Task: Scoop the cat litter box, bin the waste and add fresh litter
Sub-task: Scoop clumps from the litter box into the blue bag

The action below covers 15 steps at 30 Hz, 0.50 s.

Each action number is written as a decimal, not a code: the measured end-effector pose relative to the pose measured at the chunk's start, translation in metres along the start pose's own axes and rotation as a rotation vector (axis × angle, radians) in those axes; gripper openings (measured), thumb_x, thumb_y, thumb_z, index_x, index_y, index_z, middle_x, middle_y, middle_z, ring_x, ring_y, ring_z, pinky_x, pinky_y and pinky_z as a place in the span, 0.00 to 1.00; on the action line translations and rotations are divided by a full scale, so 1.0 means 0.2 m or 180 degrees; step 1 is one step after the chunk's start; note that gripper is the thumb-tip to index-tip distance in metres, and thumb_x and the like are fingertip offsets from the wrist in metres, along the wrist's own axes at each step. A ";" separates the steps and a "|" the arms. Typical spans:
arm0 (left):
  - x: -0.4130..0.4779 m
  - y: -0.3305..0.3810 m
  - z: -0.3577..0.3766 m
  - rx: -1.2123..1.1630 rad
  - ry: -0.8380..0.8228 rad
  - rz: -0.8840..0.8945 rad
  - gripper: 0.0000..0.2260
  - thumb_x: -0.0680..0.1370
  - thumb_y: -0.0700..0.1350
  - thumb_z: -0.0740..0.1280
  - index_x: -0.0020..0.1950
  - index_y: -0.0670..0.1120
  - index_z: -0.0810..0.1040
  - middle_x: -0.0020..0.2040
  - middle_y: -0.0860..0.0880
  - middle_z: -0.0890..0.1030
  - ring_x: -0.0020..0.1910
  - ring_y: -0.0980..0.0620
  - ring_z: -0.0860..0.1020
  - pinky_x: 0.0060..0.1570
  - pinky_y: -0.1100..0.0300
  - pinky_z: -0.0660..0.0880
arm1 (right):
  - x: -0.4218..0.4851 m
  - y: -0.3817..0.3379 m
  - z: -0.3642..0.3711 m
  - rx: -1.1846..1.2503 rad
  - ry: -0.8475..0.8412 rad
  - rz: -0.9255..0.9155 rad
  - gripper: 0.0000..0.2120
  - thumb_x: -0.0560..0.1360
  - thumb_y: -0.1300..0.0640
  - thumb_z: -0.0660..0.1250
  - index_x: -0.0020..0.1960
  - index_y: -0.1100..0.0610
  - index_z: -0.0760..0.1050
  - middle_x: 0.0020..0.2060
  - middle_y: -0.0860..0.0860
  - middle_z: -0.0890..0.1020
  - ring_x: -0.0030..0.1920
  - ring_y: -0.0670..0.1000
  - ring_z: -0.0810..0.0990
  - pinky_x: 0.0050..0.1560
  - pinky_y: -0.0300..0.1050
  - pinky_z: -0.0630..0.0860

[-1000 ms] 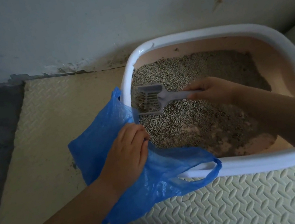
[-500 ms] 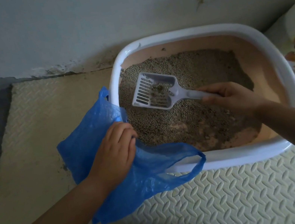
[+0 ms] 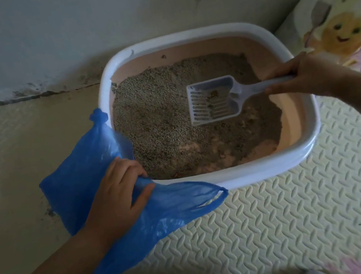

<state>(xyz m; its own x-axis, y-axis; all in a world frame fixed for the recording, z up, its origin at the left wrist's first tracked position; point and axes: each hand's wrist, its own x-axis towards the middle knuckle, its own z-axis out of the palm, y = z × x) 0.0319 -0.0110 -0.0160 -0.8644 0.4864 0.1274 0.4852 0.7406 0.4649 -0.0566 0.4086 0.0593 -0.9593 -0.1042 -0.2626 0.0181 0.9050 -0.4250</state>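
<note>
Your right hand [image 3: 306,76] grips the scoop [image 3: 213,101] handle, holding it over the litter in the litter box [image 3: 307,148] on the floor mat [image 3: 287,226]. Your left hand [image 3: 117,196] pinches the blue bag [image 3: 96,156] at the box's near left edge.

You have one view, from a wide-angle camera worn on your head, looking forward and steeply down — near enough that your left hand [image 3: 114,192] and right hand [image 3: 308,75] sit within the frame. It faces the wall [image 3: 58,25], with the litter box [image 3: 204,32] about centre and the floor mat [image 3: 287,226] below.
</note>
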 end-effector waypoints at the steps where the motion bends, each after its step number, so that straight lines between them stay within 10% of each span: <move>1: -0.01 0.00 0.01 -0.0011 0.0014 -0.0010 0.16 0.80 0.54 0.58 0.48 0.43 0.76 0.50 0.51 0.74 0.53 0.52 0.73 0.68 0.67 0.57 | -0.01 0.04 -0.02 -0.0025 -0.0042 0.0053 0.14 0.67 0.38 0.70 0.50 0.39 0.79 0.38 0.41 0.81 0.39 0.42 0.76 0.45 0.44 0.68; 9: -0.04 0.00 0.06 0.0124 0.0081 0.0203 0.17 0.76 0.55 0.63 0.50 0.41 0.76 0.50 0.49 0.74 0.52 0.51 0.73 0.69 0.62 0.60 | -0.06 0.20 -0.08 -0.0318 -0.0257 0.0080 0.13 0.69 0.45 0.72 0.51 0.46 0.83 0.42 0.42 0.80 0.56 0.44 0.71 0.55 0.43 0.67; 15: -0.04 -0.01 0.07 0.0143 0.0218 0.0247 0.17 0.77 0.56 0.63 0.50 0.41 0.76 0.49 0.48 0.74 0.52 0.51 0.73 0.71 0.59 0.59 | 0.00 0.09 -0.03 -0.1226 -0.0608 -0.0229 0.12 0.70 0.40 0.69 0.51 0.42 0.82 0.40 0.40 0.83 0.42 0.43 0.78 0.49 0.46 0.75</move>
<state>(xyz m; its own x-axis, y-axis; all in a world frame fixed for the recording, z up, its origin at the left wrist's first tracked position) 0.0401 -0.0103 -0.0313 -0.8303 0.5114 0.2217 0.5551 0.7227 0.4117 -0.0584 0.4272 0.0569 -0.8842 -0.2144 -0.4150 -0.1883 0.9767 -0.1033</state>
